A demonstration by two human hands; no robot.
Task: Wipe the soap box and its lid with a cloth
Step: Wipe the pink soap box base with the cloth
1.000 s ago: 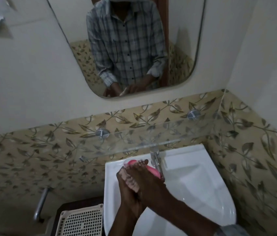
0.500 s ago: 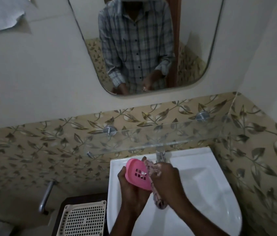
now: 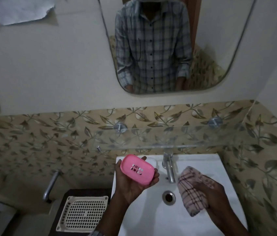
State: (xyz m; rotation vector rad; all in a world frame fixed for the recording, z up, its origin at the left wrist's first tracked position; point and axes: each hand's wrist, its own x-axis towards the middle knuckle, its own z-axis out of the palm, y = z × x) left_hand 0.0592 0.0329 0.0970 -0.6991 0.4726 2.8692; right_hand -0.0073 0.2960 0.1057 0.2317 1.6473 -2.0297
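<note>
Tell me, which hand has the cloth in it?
The right hand grips the checked pink-and-white cloth over the white sink. The left hand holds the pink plastic soap box instead.

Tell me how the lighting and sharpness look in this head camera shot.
Head view: dim overall; wide-angle lens bows the mirror edges; pink slotted plastic soap box in the left hand reads sharp; checked cloth in the right hand slightly soft.

A white sink (image 3: 207, 160) carries a chrome tap (image 3: 169, 169) on its rim.
</note>
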